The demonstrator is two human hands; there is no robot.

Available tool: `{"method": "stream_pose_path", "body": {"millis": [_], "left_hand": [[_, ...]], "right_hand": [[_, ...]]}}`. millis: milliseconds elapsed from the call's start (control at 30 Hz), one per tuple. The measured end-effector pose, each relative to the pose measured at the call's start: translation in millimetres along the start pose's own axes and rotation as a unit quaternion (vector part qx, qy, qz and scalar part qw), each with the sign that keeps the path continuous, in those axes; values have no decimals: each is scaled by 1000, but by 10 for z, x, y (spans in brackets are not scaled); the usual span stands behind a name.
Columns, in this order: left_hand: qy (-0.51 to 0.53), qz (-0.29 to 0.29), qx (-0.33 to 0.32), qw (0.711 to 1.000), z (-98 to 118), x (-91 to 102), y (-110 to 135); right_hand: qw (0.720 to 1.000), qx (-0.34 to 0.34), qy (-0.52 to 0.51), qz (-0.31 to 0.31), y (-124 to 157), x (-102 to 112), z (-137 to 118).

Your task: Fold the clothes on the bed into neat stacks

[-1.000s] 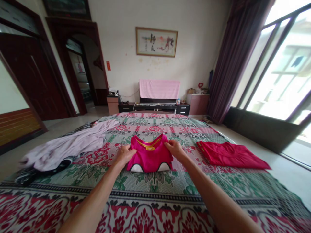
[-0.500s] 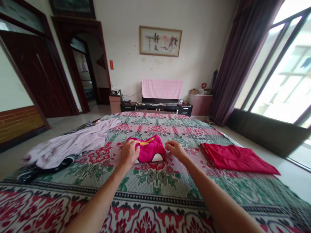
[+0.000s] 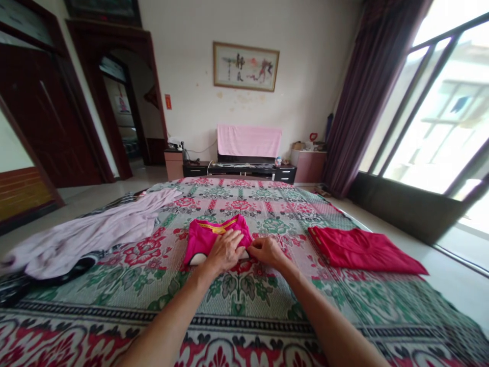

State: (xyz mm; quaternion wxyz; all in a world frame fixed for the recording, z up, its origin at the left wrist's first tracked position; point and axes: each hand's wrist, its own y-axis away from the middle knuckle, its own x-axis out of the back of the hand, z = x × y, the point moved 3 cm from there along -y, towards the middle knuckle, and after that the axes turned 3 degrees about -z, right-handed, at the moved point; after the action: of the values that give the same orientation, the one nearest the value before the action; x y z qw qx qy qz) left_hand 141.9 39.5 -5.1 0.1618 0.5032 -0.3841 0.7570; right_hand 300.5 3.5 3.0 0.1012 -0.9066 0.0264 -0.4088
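Observation:
A small magenta shirt with a yellow collar lies folded on the patterned bedspread. My left hand rests flat on the shirt's right half, fingers spread over the cloth. My right hand is just to the right of it, fingers curled on the shirt's right lower edge; whether it pinches the cloth I cannot make out. A folded red garment lies to the right, apart from both hands.
A pale lilac garment sprawls over dark clothing on the bed's left side. Beyond the bed stand a low dark cabinet with a pink cloth over a screen, doorways at left, and a large window with curtains at right.
Both hands moved from the shirt's two sides to its right half and came close together. The shirt now lies flatter and further left of the hands.

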Motion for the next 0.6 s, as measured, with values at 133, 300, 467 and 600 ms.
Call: {"method": "stream_pose_path", "body": {"millis": [133, 300, 467, 600], "left_hand": [[-6, -35, 24, 999, 14, -32, 42], [-5, -76, 42, 996, 19, -34, 49], [5, -39, 24, 999, 13, -18, 68], [18, 45, 0, 999, 30, 58, 68]], "right_hand": [[1000, 4, 17, -11, 28, 6, -39], [997, -34, 12, -72, 57, 49, -44], [995, -74, -7, -62, 44, 90, 26], [997, -48, -34, 59, 4, 122, 97]]}}
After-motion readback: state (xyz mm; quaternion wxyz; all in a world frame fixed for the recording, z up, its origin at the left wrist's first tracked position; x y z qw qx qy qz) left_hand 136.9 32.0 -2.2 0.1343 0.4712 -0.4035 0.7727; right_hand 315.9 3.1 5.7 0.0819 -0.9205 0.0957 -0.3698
